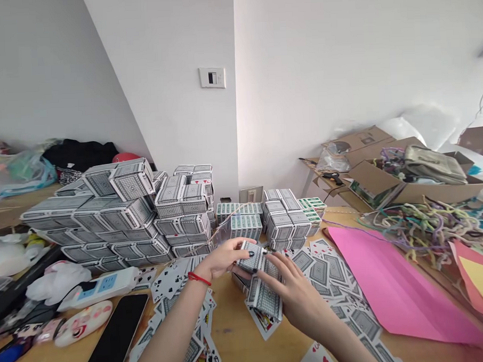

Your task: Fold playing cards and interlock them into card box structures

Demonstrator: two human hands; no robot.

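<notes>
My left hand, with a red string bracelet on its wrist, grips a block of folded playing cards between thumb and fingers. From the other side my right hand has its fingers curled over a second card block, pressed against the first. Both show grey patterned card backs. A further block partly shows beneath them, mostly hidden by my hands. Loose playing cards lie spread to the left, and more face-down cards cover the table to the right.
Stacked card blocks rise at the back left; a smaller stack stands behind my hands beside green card packs. A phone lies front left. Pink paper, tangled yarn and a cardboard box are right.
</notes>
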